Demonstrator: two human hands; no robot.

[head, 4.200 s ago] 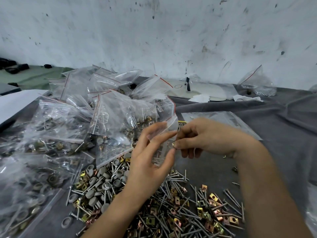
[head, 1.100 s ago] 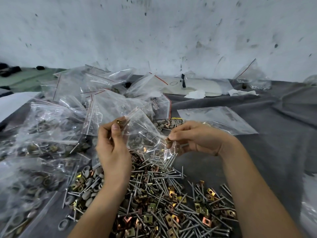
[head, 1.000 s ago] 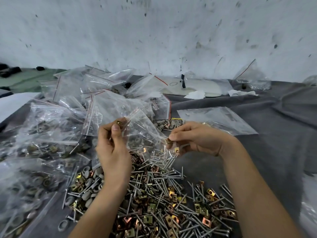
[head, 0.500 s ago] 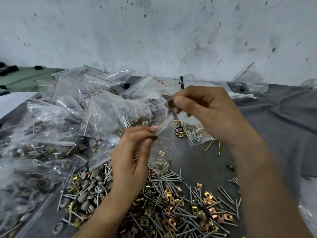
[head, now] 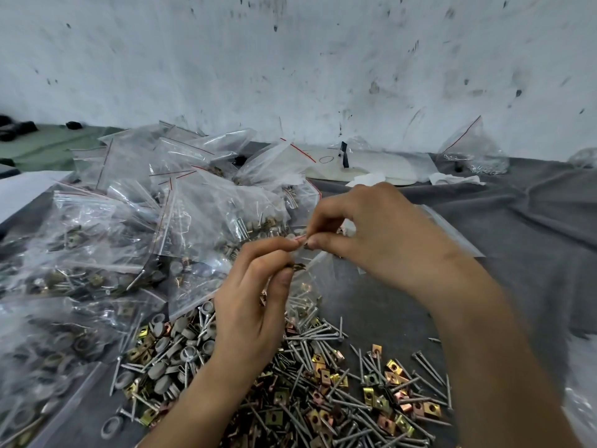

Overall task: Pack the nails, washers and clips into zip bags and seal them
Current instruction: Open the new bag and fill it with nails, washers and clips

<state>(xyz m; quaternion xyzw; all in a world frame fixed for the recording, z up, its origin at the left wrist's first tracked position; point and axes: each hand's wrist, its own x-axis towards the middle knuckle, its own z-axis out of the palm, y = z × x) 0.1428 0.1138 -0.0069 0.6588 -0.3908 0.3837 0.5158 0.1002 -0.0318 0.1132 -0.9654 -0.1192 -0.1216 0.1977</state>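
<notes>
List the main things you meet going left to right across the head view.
Heap of filled bags → left hand → held zip bag → right hand → lone bag by the wall.

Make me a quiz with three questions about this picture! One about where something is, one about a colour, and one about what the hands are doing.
1. Where is the big pile of filled bags?
A) on the person's left
B) on the person's right
C) hanging on the wall

2. What colour is the cloth under everything?
A) red
B) grey
C) yellow

3. What are the left hand and right hand doing?
A) lying flat on the cloth
B) holding a hammer
C) pinching the top of one small clear bag

Answers:
1 A, because the bags heap up on the left side of the picture.
2 B, because the wrinkled cloth is grey all over.
3 C, because the fingertips of both hands meet on the bag's top edge.
</notes>
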